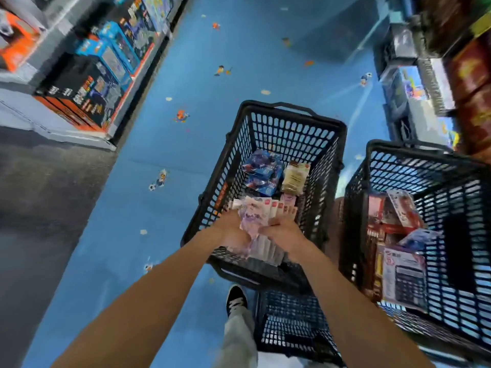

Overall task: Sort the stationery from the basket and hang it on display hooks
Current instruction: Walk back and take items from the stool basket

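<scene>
The fingers of the left hand (232, 231) curl round the left edge of a fanned stack of pink and lilac packets (256, 209). The right hand (285, 229) pinches the same stack from the other side, thumb on the front sheet and fingers (289, 212) behind the cards. Both hands are clamped on it, probably to gather the loose cards into one bundle that can be lifted and sorted at once. Blur hides the fingertips. The packets stand on edge against the near wall of the black basket (287, 108), toward its near left corner, with their header ends up, which would suit hanging. Deeper in, at the middle of the basket, lie a blue pack (261, 176) and just right of it a beige pack (295, 179), both untouched. This basket sits on top of a third basket (292, 322), which brings the goods within reach. At its right side a second basket (414, 147) holds calculator packs (403, 277). Below is a blue floor (186, 155) dotted with cartoon stickers, and a shoe (236, 298) stands by the near edge. Shelves (87, 83) of boxed toys line the aisle on the left, with more boxes on the right. No hooks are in view, so sorting seems barely begun.
</scene>
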A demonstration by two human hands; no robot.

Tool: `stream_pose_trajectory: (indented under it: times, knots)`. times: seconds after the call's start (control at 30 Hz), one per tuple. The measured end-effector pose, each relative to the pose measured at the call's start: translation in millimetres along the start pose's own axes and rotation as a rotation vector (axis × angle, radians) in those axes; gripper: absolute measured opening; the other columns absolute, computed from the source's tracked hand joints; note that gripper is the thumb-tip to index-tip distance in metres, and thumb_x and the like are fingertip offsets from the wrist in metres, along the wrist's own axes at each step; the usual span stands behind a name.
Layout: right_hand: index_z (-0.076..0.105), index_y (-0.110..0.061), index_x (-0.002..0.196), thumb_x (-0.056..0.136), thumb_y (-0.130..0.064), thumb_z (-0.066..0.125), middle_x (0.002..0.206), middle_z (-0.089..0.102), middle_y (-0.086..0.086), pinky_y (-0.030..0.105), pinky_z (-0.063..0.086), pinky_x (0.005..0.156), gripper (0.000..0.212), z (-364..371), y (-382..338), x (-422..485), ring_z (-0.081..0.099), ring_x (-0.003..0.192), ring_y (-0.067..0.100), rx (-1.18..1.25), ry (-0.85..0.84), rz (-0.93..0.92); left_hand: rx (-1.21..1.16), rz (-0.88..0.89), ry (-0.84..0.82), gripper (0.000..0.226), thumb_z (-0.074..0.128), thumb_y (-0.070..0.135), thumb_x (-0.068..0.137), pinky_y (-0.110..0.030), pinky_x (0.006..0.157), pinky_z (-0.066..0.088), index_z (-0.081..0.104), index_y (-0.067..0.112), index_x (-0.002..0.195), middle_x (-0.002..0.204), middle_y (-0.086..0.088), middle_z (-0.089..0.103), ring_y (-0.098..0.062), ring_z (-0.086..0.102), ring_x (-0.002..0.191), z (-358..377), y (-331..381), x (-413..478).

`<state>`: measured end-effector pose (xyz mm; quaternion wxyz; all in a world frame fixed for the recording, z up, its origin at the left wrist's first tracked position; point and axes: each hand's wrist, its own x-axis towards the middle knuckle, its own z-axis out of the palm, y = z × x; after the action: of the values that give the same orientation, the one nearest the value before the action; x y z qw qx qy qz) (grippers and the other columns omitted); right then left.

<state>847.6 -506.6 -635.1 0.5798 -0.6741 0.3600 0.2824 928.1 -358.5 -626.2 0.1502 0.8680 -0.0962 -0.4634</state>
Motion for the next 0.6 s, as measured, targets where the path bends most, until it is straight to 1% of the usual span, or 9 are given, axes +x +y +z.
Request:
stream_pose_trajectory:
  times: [0.03, 0.1, 0.13, 0.17, 0.23, 0.33, 0.4, 0.5, 0.6]
  knots:
    - [0.061, -0.011, 0.095, 0.086, -0.017, 0.076, 0.095, 0.056, 0.010, 0.033, 0.042, 0.072, 0.018, 8.8, 4.7, 12.5, 0.059, 0.088, 0.024, 0.011, 0.017, 0.019, -0.017, -0.001, -0.014, 0.053, 0.076, 0.015, 0.090, -0.034, 0.095, 0.051, 0.053, 0.004, 0.136, 0.129, -0.007, 0.059, -0.025, 0.058, 0.124, 4.4, -6.4, 16.7]
    - [0.061, 0.004, 0.116, 0.087, -0.016, 0.074, 0.111, 0.060, 0.023, 0.041, 0.046, 0.080, 0.038, 21.9, 11.7, 33.8, 0.061, 0.106, 0.033, 0.030, 0.062, 0.077, -0.039, -0.037, -0.032, 0.054, 0.078, 0.016, 0.086, -0.035, 0.097, 0.053, 0.053, 0.000, 0.130, 0.130, -0.008, 0.061, -0.024, 0.060, 0.118, 13.3, -18.9, 44.0]
    - [0.060, 0.007, 0.117, 0.087, -0.015, 0.072, 0.112, 0.060, 0.021, 0.045, 0.049, 0.086, 0.039, 26.2, 13.5, 41.7, 0.061, 0.107, 0.032, 0.039, 0.078, 0.092, -0.053, -0.051, -0.016, 0.059, 0.078, 0.017, 0.084, -0.037, 0.099, 0.053, 0.051, -0.001, 0.134, 0.134, -0.012, 0.060, -0.028, 0.060, 0.120, 18.0, -23.5, 53.9]
    - [0.061, 0.004, 0.112, 0.088, -0.014, 0.071, 0.103, 0.057, 0.016, 0.044, 0.050, 0.089, 0.031, 30.6, 14.8, 48.4, 0.059, 0.101, 0.027, 0.043, 0.091, 0.099, -0.033, -0.053, -0.012, 0.066, 0.078, 0.017, 0.085, -0.038, 0.102, 0.051, 0.048, -0.001, 0.140, 0.138, -0.016, 0.057, -0.031, 0.058, 0.125, 21.3, -26.6, 60.1]
    - [0.058, -0.009, 0.094, 0.089, -0.011, 0.069, 0.089, 0.046, 0.005, 0.034, 0.044, 0.074, 0.012, 38.0, 17.6, 60.7, 0.051, 0.085, 0.018, 0.041, 0.110, 0.121, 0.038, -0.010, -0.021, 0.074, 0.077, 0.019, 0.087, -0.038, 0.108, 0.046, 0.041, 0.003, 0.150, 0.146, -0.018, 0.051, -0.033, 0.052, 0.133, 28.8, -32.7, 72.6]
    - [0.051, -0.014, 0.074, 0.085, -0.010, 0.070, 0.077, 0.048, 0.002, 0.030, 0.033, 0.055, 0.022, 46.5, 21.6, 72.1, 0.049, 0.069, 0.013, 0.024, 0.133, 0.141, 0.075, 0.035, -0.057, 0.063, 0.077, 0.027, 0.086, -0.036, 0.103, 0.050, 0.053, 0.011, 0.142, 0.138, -0.013, 0.057, -0.031, 0.057, 0.125, 38.9, -36.3, 84.8]
    - [0.055, -0.012, 0.071, 0.082, -0.007, 0.070, 0.071, 0.052, 0.002, 0.028, 0.033, 0.050, 0.019, 50.3, 23.1, 75.7, 0.052, 0.068, 0.016, 0.026, 0.167, 0.147, 0.076, -0.016, -0.049, 0.066, 0.082, 0.036, 0.078, -0.032, 0.094, 0.054, 0.056, 0.011, 0.134, 0.131, -0.010, 0.062, -0.027, 0.062, 0.118, 46.5, -39.6, 90.3]
    - [0.061, -0.010, 0.071, 0.080, -0.003, 0.070, 0.063, 0.055, 0.001, 0.022, 0.037, 0.044, 0.014, 52.2, 23.7, 78.7, 0.056, 0.063, 0.018, 0.083, 0.203, 0.165, -0.005, -0.051, -0.024, 0.074, 0.082, 0.040, 0.079, -0.035, 0.085, 0.053, 0.046, 0.004, 0.133, 0.124, -0.014, 0.063, -0.034, 0.064, 0.113, 49.6, -35.3, 87.7]
    - [0.065, -0.008, 0.068, 0.080, -0.002, 0.069, 0.056, 0.057, 0.003, 0.024, 0.040, 0.045, 0.014, 51.2, 25.0, 77.6, 0.055, 0.052, 0.016, 0.148, 0.187, 0.158, -0.028, 0.006, -0.001, 0.054, 0.072, 0.033, 0.086, -0.043, 0.088, 0.056, 0.048, 0.010, 0.129, 0.116, -0.015, 0.066, -0.037, 0.065, 0.108, 49.0, -25.0, 79.7]
